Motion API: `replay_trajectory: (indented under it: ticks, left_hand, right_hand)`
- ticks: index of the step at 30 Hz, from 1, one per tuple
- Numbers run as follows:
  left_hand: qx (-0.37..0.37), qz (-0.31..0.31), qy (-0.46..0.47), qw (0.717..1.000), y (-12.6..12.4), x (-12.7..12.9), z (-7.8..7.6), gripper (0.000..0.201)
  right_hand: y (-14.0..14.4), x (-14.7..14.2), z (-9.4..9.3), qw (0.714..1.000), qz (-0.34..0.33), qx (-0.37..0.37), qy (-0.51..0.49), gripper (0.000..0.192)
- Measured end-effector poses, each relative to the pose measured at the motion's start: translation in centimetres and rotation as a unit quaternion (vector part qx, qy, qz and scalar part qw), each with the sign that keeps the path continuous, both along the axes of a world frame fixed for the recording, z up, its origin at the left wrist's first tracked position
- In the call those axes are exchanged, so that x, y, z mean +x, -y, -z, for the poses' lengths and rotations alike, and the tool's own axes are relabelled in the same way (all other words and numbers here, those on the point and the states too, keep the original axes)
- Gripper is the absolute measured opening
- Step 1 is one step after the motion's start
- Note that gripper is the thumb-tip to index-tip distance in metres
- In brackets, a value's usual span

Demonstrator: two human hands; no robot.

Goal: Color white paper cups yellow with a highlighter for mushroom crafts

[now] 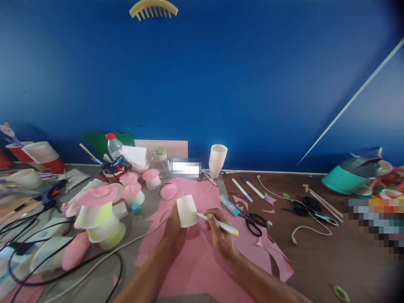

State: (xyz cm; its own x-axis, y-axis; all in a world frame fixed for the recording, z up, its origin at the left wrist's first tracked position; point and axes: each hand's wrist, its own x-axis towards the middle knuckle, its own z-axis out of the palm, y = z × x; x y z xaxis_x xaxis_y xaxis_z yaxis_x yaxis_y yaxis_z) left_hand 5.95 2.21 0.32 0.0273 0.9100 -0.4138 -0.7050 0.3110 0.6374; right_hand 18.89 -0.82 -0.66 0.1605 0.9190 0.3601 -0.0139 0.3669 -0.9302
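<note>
Held upside down in my left hand is a white paper cup, its narrow base up and its rim low. My right hand grips a white marker with a yellow end. The marker's tip meets or nearly meets the cup's right side; I cannot tell which. Beneath both hands spreads pink paper. Just right of my right hand lie black-handled scissors and a clear packet with blue ends.
Left stand cups with pink discs, beside black cables and a blue glue gun. Behind are a glass jar and stacked white cups. Two markers and pink scraps lie right, with a white cable.
</note>
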Motion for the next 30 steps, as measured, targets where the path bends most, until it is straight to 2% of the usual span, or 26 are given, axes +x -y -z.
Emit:
replay_trajectory:
  ticks: [15,22,30]
  left_hand:
    - [0.06,0.0,-0.014,0.998,0.1,-0.2,0.1,0.038]
    - [0.02,-0.023,0.001,1.0,-0.2,0.0,-0.3,0.038]
    - [0.031,-0.001,-0.017,0.999,0.0,0.0,-0.2,0.042]
  right_hand:
    - [1.1,-0.4,-0.4,0.999,-0.031,-0.016,0.004,0.036]
    - [0.3,-0.1,-0.6,0.999,-0.003,-0.028,-0.043,0.039]
    - [0.0,0.0,0.1,0.999,-0.003,-0.032,-0.02,0.038]
